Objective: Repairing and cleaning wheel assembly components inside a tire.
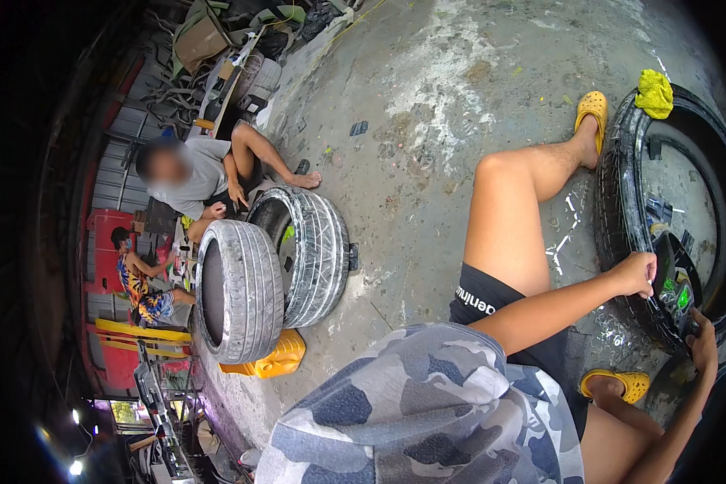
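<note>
Your right hand curls over the near rim of the large black tyre lying flat on the concrete floor, fingers clamped on its glossy rubber bead. Your left hand rests against the tyre's inner edge, fingers drawn together, pinching something too small to tell. Inside the tyre lies a dark curved piece with green labels. A yellow foam clog sits just beside the tyre's near side; a second clog touches its far tread. A crumpled yellow cloth lies on the far rim. Well apart from the tyre, two ribbed grey tyres stand upright beside a seated person.
</note>
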Available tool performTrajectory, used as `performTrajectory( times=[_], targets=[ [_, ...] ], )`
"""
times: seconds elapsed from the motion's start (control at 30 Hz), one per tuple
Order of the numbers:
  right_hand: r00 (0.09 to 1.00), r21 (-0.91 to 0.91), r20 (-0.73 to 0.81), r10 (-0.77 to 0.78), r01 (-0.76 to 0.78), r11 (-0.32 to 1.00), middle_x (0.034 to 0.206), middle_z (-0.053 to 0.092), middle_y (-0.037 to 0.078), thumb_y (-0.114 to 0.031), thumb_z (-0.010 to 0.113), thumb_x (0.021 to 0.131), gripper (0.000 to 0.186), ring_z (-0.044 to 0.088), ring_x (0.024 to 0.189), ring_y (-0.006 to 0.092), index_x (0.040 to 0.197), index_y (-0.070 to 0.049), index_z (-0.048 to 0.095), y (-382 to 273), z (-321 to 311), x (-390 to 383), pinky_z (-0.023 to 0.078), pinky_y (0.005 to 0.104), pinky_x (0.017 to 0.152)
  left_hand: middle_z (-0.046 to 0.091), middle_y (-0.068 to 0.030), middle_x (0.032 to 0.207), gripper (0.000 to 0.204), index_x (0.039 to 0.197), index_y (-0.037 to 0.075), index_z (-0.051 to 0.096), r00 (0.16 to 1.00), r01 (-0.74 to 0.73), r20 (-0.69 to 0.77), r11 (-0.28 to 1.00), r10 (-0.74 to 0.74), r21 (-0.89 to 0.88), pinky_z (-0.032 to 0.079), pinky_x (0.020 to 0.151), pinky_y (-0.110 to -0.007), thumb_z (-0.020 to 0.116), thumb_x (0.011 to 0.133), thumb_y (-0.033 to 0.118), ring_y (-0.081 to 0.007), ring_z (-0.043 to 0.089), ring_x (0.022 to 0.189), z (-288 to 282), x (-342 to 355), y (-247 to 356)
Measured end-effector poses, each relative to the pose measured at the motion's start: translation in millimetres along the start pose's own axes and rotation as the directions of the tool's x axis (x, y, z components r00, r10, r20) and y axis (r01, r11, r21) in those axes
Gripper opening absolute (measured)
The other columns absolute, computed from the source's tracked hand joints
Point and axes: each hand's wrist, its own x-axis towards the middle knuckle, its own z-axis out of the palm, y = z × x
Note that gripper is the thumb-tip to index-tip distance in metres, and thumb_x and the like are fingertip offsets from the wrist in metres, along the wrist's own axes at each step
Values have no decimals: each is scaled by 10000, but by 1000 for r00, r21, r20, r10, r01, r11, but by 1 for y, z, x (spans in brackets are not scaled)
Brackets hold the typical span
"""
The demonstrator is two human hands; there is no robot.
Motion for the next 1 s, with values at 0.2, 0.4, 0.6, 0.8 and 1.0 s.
performTrajectory(
  times=[0.2,0.4,0.6,0.8,1.0],
  targets=[
    [999,163,-3,-48,48,985,1200,550,95,120,556,647,690,509,1057,214,1312,-47,478,-25,1,-3,405,298,916,586,-84,601,233,751,-7,518,1000,-14,12,1000,14,7,482,460,-274,708,648,-93,-156,629,530,-1,-3,7],
    [984,521,142,109,-168,837,904,492,35,87,553,645,704,476,678,114,1331,-47,469,-70,-1,-3,459,245,611,592,-82,589,193,756,-1,539,994,-32,-101,999,34,20,479,463,-268,702,674,-64,-152,632,526,-10,-2,13],
    [971,520,234,44,-164,838,709,419,-27,67,565,619,806,410,608,80,1393,-103,420,-114,-7,0,411,216,551,603,-80,625,156,780,-6,563,983,-41,-179,999,35,-34,487,482,-253,683,700,-66,-140,626,538,-25,1,16],
    [973,468,228,45,-150,871,665,356,-47,108,579,600,919,361,594,79,1425,-243,378,-110,6,15,358,192,602,618,-93,663,158,824,-10,571,961,-53,-275,993,23,-102,509,501,-255,667,715,-72,-144,625,551,-44,15,15],
    [976,417,215,11,-102,903,716,363,-32,109,596,596,951,368,638,94,1434,-268,353,-99,9,31,372,206,628,624,-98,686,161,851,-14,572,961,-79,-273,986,37,-146,526,526,-261,664,731,-68,-157,636,576,-52,26,17]
  ],
)
